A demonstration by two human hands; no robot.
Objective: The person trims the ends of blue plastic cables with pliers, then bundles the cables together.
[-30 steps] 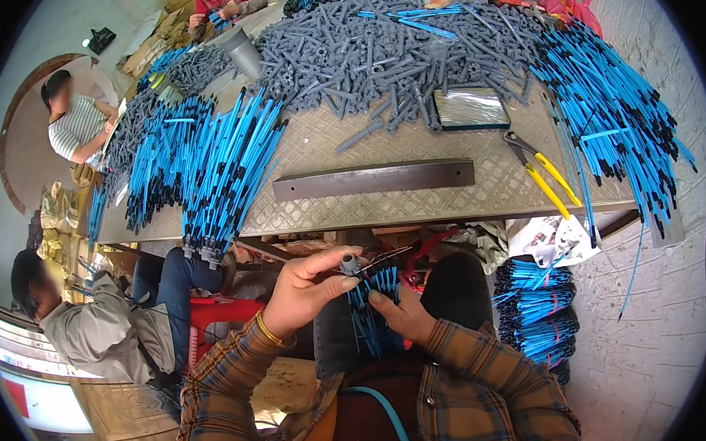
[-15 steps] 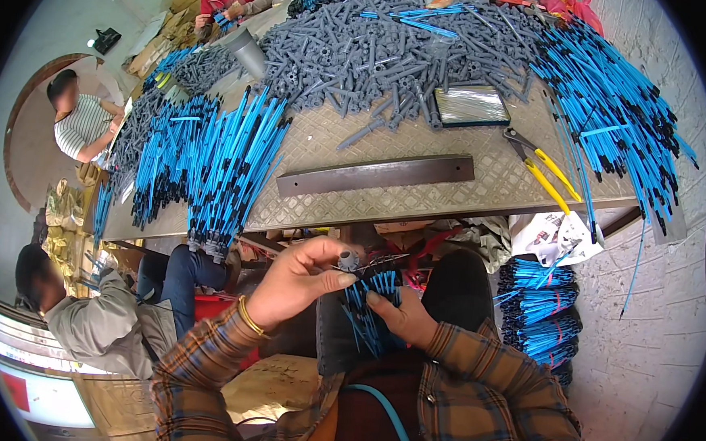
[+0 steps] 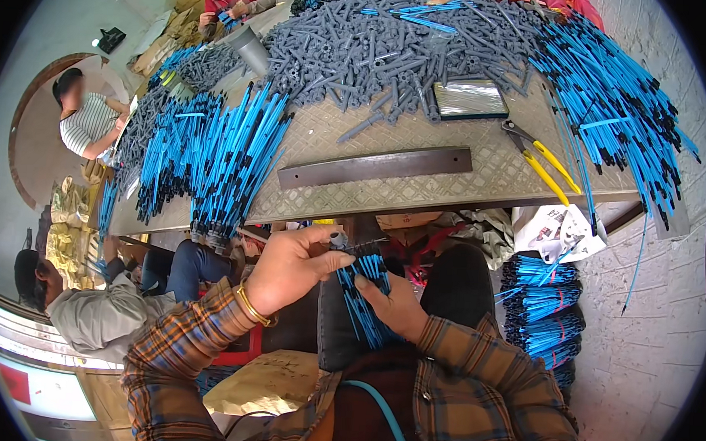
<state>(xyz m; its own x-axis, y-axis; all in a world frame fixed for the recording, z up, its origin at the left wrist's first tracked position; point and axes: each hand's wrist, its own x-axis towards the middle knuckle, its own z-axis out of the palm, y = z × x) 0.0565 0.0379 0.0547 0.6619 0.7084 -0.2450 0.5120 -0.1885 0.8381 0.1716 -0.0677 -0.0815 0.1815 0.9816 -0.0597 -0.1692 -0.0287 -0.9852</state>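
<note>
My left hand (image 3: pixel 295 267) pinches a grey plastic fitting (image 3: pixel 339 241) between thumb and fingers, above my lap. Just to the right of it, my right hand (image 3: pixel 396 306) is closed round a bundle of thin blue rods (image 3: pixel 364 306) with black ends. The upper ends of the bundle lie close to the fitting, and a thin dark piece sticks out to the right there. Whether a rod touches the fitting I cannot tell. Both hands are in front of the table's near edge.
A heap of grey fittings (image 3: pixel 380 48) covers the table's far part. Blue rods lie in piles at left (image 3: pixel 236 157) and right (image 3: pixel 618 107). Nearer are a dark metal bar (image 3: pixel 376 167), yellow-handled pliers (image 3: pixel 546 164) and a flat box (image 3: pixel 471 100). Co-workers sit at left; bundled rods (image 3: pixel 543 313) stand right.
Both hands have moved slightly up and left, still holding the fitting and the bundle. The grey-sleeved person at left has shifted an arm.
</note>
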